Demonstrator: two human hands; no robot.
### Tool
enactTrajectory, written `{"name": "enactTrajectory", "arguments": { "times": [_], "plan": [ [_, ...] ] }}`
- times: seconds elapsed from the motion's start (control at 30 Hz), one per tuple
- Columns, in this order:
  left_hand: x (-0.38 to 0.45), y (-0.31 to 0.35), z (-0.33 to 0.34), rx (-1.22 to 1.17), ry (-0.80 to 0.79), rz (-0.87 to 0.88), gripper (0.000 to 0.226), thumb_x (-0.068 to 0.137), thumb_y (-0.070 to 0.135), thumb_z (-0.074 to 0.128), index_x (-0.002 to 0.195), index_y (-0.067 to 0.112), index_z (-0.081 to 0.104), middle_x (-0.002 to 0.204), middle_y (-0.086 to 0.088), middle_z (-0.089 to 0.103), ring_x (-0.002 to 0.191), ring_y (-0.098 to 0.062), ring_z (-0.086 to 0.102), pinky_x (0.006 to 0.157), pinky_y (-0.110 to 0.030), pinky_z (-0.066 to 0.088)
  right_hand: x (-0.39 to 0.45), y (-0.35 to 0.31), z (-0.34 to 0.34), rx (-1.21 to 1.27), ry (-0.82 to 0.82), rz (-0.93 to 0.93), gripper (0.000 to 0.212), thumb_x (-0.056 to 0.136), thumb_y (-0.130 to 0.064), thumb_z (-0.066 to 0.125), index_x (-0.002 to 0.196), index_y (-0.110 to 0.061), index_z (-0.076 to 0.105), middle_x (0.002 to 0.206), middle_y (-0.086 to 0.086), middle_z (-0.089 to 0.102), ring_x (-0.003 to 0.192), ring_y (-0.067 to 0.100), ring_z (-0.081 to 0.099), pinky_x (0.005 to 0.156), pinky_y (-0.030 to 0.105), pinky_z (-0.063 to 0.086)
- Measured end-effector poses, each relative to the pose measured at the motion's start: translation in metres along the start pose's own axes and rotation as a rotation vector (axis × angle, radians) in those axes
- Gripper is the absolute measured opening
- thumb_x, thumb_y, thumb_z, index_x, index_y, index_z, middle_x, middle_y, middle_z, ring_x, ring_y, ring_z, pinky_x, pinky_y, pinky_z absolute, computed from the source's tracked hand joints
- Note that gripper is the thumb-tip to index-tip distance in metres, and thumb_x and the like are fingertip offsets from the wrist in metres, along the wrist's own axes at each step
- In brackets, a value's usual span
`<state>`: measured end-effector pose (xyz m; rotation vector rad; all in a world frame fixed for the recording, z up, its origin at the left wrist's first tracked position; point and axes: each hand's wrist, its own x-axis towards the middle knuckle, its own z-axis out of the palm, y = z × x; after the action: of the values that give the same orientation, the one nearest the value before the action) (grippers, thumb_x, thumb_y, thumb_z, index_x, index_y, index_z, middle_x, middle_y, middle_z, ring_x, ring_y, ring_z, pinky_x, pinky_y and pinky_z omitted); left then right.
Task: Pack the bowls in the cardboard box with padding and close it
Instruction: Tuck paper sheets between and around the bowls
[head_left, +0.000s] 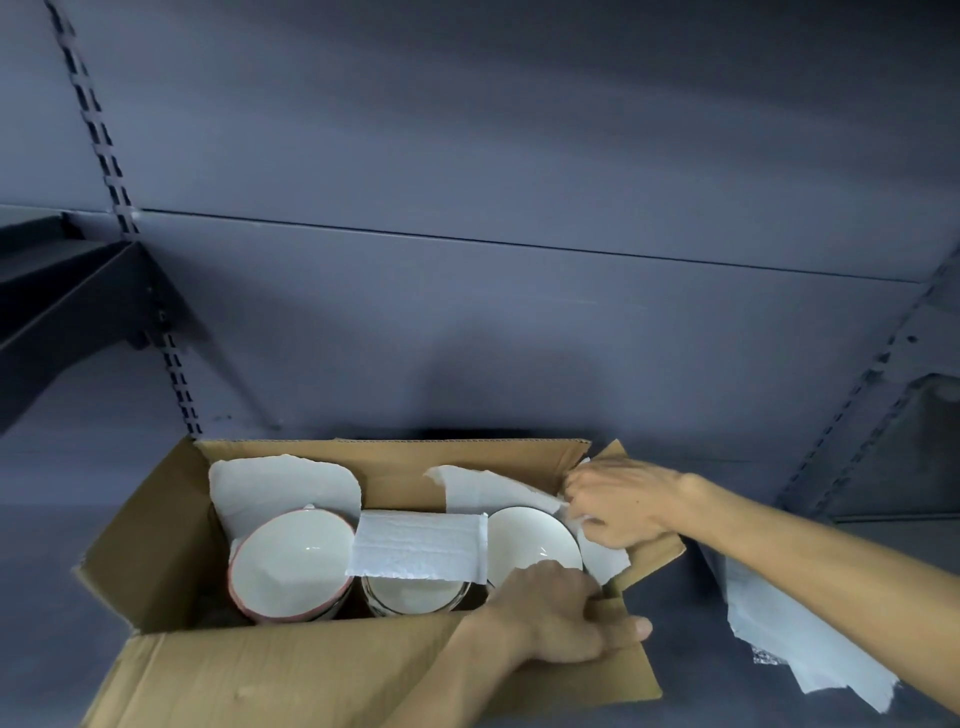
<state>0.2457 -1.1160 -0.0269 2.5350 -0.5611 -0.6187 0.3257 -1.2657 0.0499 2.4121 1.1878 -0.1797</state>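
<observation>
An open cardboard box (171, 535) stands on a dark shelf. Inside are three white bowls: a pink-rimmed one (291, 561) tilted at the left, a middle one (410, 592) partly under a white foam sheet (415, 545), and a dark-rimmed one (524, 540) at the right. More foam padding (280, 483) lines the back left corner. My left hand (550, 618) grips the box's near wall at its right corner, thumb outside. My right hand (623, 504) pinches a foam sheet (488, 486) at the box's right end, by the right flap.
A loose foam sheet (789, 639) lies on the shelf to the right of the box. The box's front flap (311, 670) hangs toward me. A grey back panel rises right behind the box, with a slotted upright (176, 374) and a shelf bracket (78, 312) at the left.
</observation>
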Motion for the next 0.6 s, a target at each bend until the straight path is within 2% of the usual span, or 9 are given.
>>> {"name": "enactTrajectory", "arguments": {
  "times": [0.07,0.13,0.3,0.47,0.6],
  "plan": [
    [0.0,-0.004,0.003,-0.068,0.135,0.07,0.066,0.082,0.082,0.039,0.099,0.025,0.068,0.103,0.001,0.068,0.104,-0.023,0.059,0.092,-0.044,0.049,-0.003,0.002,-0.003,0.078,0.066,0.033,0.022,0.08,-0.022,0.037,0.059,-0.015,0.039,0.062,-0.002,0.046,0.073,0.022,0.049,0.074,0.044,0.049],
    [0.0,-0.008,0.003,-0.16,0.262,0.141,0.058,0.089,0.071,0.04,0.094,0.022,0.071,0.089,0.003,0.071,0.091,-0.021,0.061,0.086,-0.042,0.051,-0.009,0.006,-0.003,0.145,0.156,0.107,0.026,0.086,-0.025,0.038,0.062,-0.019,0.045,0.068,-0.007,0.051,0.082,0.014,0.049,0.081,0.037,0.047],
    [-0.01,-0.014,-0.008,-0.285,0.432,0.206,0.029,0.095,0.04,0.046,0.089,0.021,0.068,0.084,0.01,0.068,0.081,-0.008,0.058,0.082,-0.033,0.05,-0.035,0.006,-0.017,0.258,0.432,0.243,0.029,0.099,-0.028,0.039,0.079,-0.022,0.058,0.08,-0.01,0.059,0.085,0.011,0.051,0.084,0.032,0.045],
    [-0.021,-0.034,-0.023,-0.183,0.582,0.148,0.021,0.097,0.031,0.053,0.105,0.022,0.071,0.101,0.01,0.073,0.095,-0.012,0.064,0.086,-0.034,0.052,-0.082,0.02,0.005,0.293,0.616,0.423,0.023,0.102,-0.027,0.05,0.1,-0.022,0.073,0.101,-0.014,0.069,0.096,0.011,0.059,0.09,0.031,0.047],
    [-0.023,-0.042,-0.037,0.068,0.547,0.081,0.034,0.099,0.032,0.053,0.13,0.022,0.063,0.132,0.005,0.064,0.122,-0.018,0.054,0.097,-0.033,0.047,-0.123,0.035,0.059,0.354,0.524,0.707,0.023,0.1,-0.027,0.053,0.115,-0.027,0.07,0.11,-0.011,0.069,0.105,0.019,0.062,0.088,0.038,0.049]
  ]
}}
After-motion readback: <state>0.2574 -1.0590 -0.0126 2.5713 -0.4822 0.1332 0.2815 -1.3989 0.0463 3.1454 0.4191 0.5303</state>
